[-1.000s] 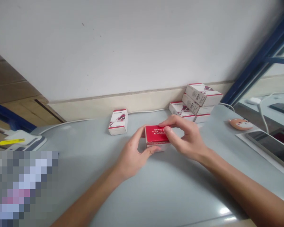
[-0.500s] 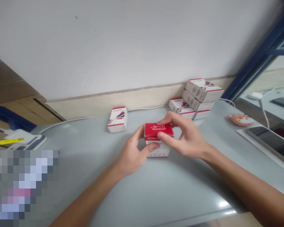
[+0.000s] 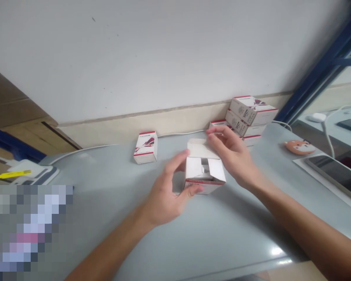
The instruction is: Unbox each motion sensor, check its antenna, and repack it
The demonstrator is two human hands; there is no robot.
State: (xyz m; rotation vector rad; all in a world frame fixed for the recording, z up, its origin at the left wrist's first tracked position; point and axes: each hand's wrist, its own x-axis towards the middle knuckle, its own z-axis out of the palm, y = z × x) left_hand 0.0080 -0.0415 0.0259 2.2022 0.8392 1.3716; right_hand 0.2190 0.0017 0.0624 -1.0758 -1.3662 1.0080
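Observation:
A small white and red carton (image 3: 204, 183) stands on the grey table (image 3: 193, 234) with its top flaps folded open, and something pale shows inside. My left hand (image 3: 166, 193) grips its left side, thumb on the front lower corner and fingers behind. My right hand (image 3: 232, 156) is at the far right of the carton, fingers stretched over the raised back flap and touching it.
Another small carton (image 3: 146, 147) stands at the back by the wall. A stack of several like cartons (image 3: 247, 117) sits at the back right. An orange animal-shaped item (image 3: 299, 147) and a dark flat device (image 3: 333, 175) lie to the right. A white device with a yellow strip (image 3: 23, 175) lies at the left.
The carton's red top lid has been lifted open and its white inner flaps now spread out. My right hand moved from the lid's front to the raised back flap.

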